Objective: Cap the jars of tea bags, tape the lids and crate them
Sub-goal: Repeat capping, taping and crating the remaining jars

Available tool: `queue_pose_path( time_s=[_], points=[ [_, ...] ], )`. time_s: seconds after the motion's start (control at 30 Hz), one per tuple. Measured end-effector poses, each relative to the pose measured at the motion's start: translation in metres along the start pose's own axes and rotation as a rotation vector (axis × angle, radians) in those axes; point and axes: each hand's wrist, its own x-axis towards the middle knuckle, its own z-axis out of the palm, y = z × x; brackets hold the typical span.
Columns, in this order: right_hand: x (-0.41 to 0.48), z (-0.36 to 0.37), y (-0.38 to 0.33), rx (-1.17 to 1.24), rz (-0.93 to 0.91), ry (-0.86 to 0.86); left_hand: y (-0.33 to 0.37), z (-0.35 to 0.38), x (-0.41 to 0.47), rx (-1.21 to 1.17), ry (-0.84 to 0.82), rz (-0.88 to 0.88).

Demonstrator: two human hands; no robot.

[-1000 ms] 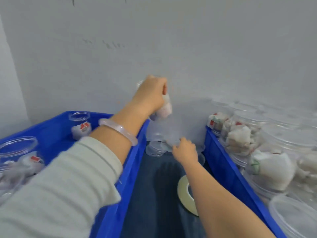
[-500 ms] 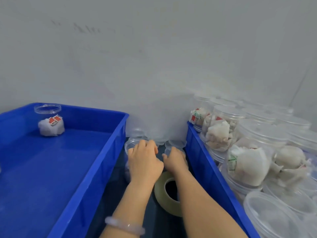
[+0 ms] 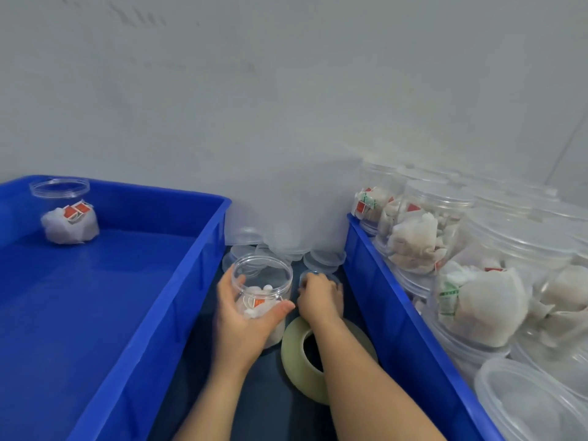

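My left hand (image 3: 243,323) grips an uncapped clear jar (image 3: 264,281) with tea bags, held upright on the dark surface between two blue crates. My right hand (image 3: 319,300) rests palm down on a clear lid (image 3: 310,275) just right of that jar, fingers curled over it. More clear lids (image 3: 324,257) lie piled against the wall behind. A roll of clear tape (image 3: 299,354) lies under my right forearm. The left blue crate (image 3: 178,281) holds one capped jar (image 3: 65,214) in its far corner.
The right blue crate (image 3: 391,300) is packed with several open jars of tea bags (image 3: 423,230). A grey wall closes off the back. The gap between the crates is narrow and dark-floored.
My left hand brought the jar down from above the crate edge to the floor of the gap and now holds it from the side. My right hand moved onto a lid.
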Motion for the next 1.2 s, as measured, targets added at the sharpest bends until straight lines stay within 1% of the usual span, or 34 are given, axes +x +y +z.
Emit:
queue_pose_path(
  time_s=[0.03, 0.07, 0.1, 0.13, 0.17, 0.2, 0.23, 0.27, 0.3, 0.33, 0.37, 0.4, 0.43, 0.47, 0.53, 0.6, 0.67, 0.73, 0.77, 0.83, 0.9, 0.97, 1.07, 1.13, 1.2],
  points=[
    [-0.002, -0.001, 0.000, 0.045, 0.003, 0.026, -0.001, -0.001, 0.000, -0.007, -0.006, 0.005],
    [-0.007, -0.004, -0.001, 0.151, 0.006, 0.096, -0.002, -0.001, 0.000, -0.017, -0.008, 0.006],
    [-0.012, -0.007, -0.003, 0.328, 0.014, 0.207, -0.003, 0.000, 0.000, -0.029, -0.005, 0.005],
    [-0.017, -0.013, -0.006, 0.569, 0.046, 0.332, -0.003, -0.001, 0.000, -0.036, -0.002, 0.010],
    [-0.020, -0.022, -0.013, 0.860, 0.122, 0.437, -0.003, 0.000, 0.000, -0.038, -0.001, 0.019],
    [-0.019, -0.034, -0.019, 1.172, 0.239, 0.502, -0.003, 0.000, 0.000, -0.042, 0.000, 0.027],
    [-0.019, -0.046, -0.024, 1.457, 0.360, 0.517, -0.002, 0.000, -0.001, -0.047, -0.001, 0.034],
    [-0.020, -0.059, -0.026, 1.674, 0.454, 0.462, -0.002, -0.001, -0.001, -0.053, -0.003, 0.045],
    [-0.025, -0.070, -0.029, 1.805, 0.508, 0.359, -0.002, -0.002, -0.002, -0.057, -0.008, 0.061],
    [-0.031, -0.078, -0.032, 1.829, 0.508, 0.238, -0.003, -0.003, -0.002, -0.057, -0.018, 0.080],
    [-0.039, -0.083, -0.036, 1.735, 0.449, 0.131, -0.004, -0.004, -0.003, -0.058, -0.033, 0.097],
    [-0.046, -0.083, -0.040, 1.555, 0.354, 0.065, -0.005, -0.006, -0.003, -0.059, -0.050, 0.109],
    [-0.053, -0.081, -0.043, 1.358, 0.261, 0.045, -0.005, -0.008, -0.003, -0.064, -0.068, 0.117],
    [-0.058, -0.077, -0.045, 1.207, 0.192, 0.069, -0.005, -0.010, -0.003, -0.073, -0.083, 0.123],
    [-0.068, -0.077, -0.047, 1.109, 0.113, 0.136, -0.004, -0.012, -0.003, -0.099, -0.110, 0.137],
    [-0.077, -0.082, -0.051, 1.000, -0.015, 0.192, -0.004, -0.014, -0.005, -0.133, -0.126, 0.148],
    [-0.086, -0.085, -0.055, 0.864, -0.143, 0.162, -0.003, -0.018, -0.009, -0.156, -0.153, 0.149],
    [-0.095, -0.088, -0.059, 0.838, -0.220, 0.068, -0.002, -0.023, -0.010, -0.159, -0.200, 0.159],
    [-0.099, -0.088, -0.058, 0.875, -0.244, 0.012, -0.002, -0.025, -0.010, -0.172, -0.219, 0.155],
    [-0.102, -0.087, -0.052, 0.898, -0.319, -0.100, -0.001, -0.025, -0.009, -0.241, -0.203, 0.086],
    [-0.104, -0.083, -0.045, 0.788, -0.389, -0.153, 0.002, -0.023, -0.008, -0.253, -0.156, 0.043],
    [-0.105, -0.081, -0.043, 0.737, -0.408, -0.140, 0.005, -0.020, -0.009, -0.212, -0.129, 0.069],
    [-0.105, -0.076, -0.042, 0.767, -0.415, -0.059, 0.004, -0.020, -0.009, -0.210, -0.121, 0.077],
    [-0.104, -0.077, -0.039, 0.856, -0.410, -0.028, 0.004, -0.021, -0.009, -0.210, -0.132, 0.078],
    [-0.100, -0.079, -0.033, 1.022, -0.333, 0.071, 0.005, -0.019, -0.009, -0.251, -0.116, 0.036]
  ],
)
